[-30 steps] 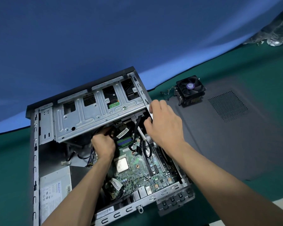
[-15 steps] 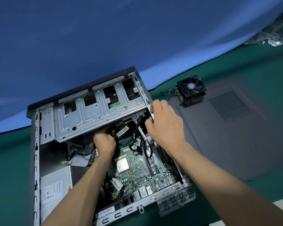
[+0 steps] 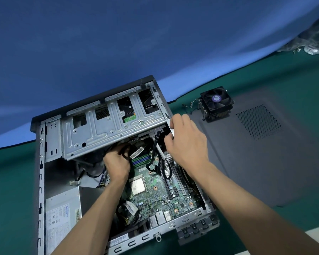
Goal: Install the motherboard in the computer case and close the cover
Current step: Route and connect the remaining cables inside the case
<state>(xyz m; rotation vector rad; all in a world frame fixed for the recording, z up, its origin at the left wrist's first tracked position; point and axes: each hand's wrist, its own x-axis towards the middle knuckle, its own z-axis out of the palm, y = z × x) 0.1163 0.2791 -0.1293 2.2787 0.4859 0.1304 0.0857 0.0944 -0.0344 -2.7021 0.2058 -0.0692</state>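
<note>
inside the open computer case [image 3: 42, 181], on green cloth: motherboard [image 3: 155, 186] lying flat on the case floor, bare cpu [image 3: 137, 185] up, far end tucked under the tilted drive cage [image 3: 107, 129]. left hand [image 3: 117, 165] curled around a black cable bundle [image 3: 124, 150] at the cage's lower edge. right hand [image 3: 187, 144] pinching the case's right wall by the cage corner. probably clearing cables for seating. stiff but fragile board, light; best held by bare edges, never by cpu, slots or soldered parts. dark side cover [image 3: 265, 153] flat on the right, cooler fan [image 3: 216, 103] standing on it, well apart from the board; thin sheet, likely flexing, so better lifted by both long edges.
</note>
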